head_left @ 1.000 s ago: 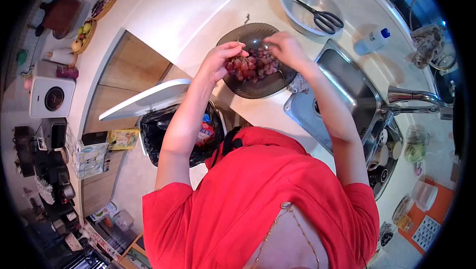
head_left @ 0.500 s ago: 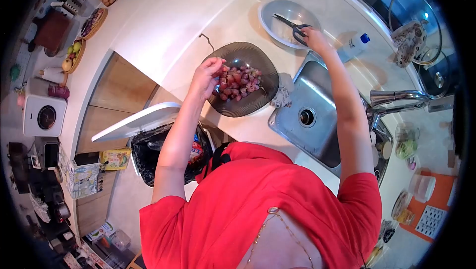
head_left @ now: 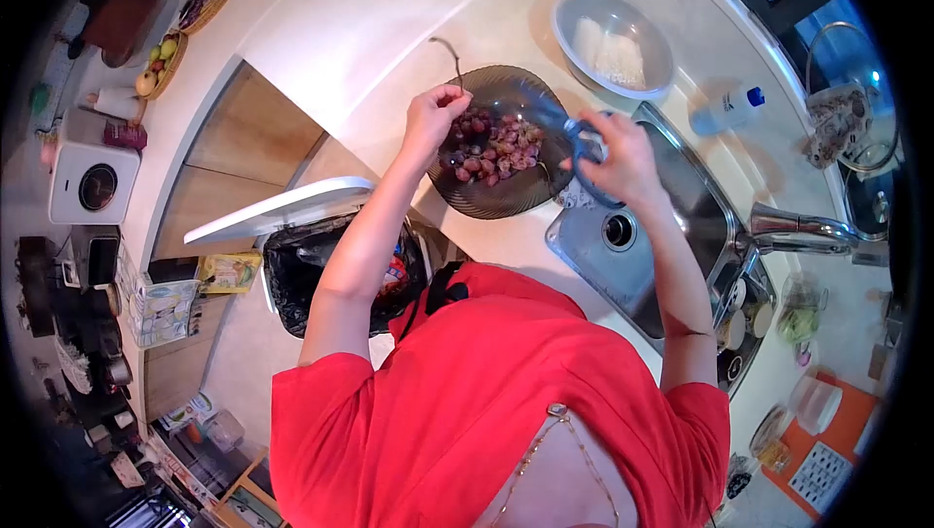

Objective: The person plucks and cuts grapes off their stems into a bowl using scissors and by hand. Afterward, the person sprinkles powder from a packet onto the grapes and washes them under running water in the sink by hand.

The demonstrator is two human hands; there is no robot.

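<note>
Grapes (head_left: 501, 150), red to dark purple, heaped in brown ribbed glass bowl (head_left: 525, 197), on worktop (head_left: 409, 12) just left of sink (head_left: 589, 246). Most of heap toward left and middle of bowl; right side mostly bare glass.

Left hand (head_left: 435, 121) at left rim of bowl, fingertips pinched on thin brown stem (head_left: 453, 56). Stem sticking up from fingers, past rim, out over worktop. Join between stem and grapes hidden behind fingers; cannot tell if attached.

Right hand (head_left: 623, 160) grasping scissors (head_left: 578, 150) by handles, near right rim of bowl. Motion blur on scissors; cannot tell if blades spread or together. No clear contact between blades and grapes.

Beyond right hand, pale round bowl (head_left: 664, 75) with white grain-like contents (head_left: 611, 51), near sink. Blue-capped bottle (head_left: 722, 112) to right of that, behind sink. Chrome faucet (head_left: 803, 224) at far side of sink; round drain (head_left: 619, 231) visible in basin.

Below left forearm, bin with black liner (head_left: 306, 270), white lid (head_left: 282, 212) raised, red-and-blue packet (head_left: 396, 270) inside. Far left, fruit basket (head_left: 162, 66) and white appliance (head_left: 97, 202) with round black dial.
</note>
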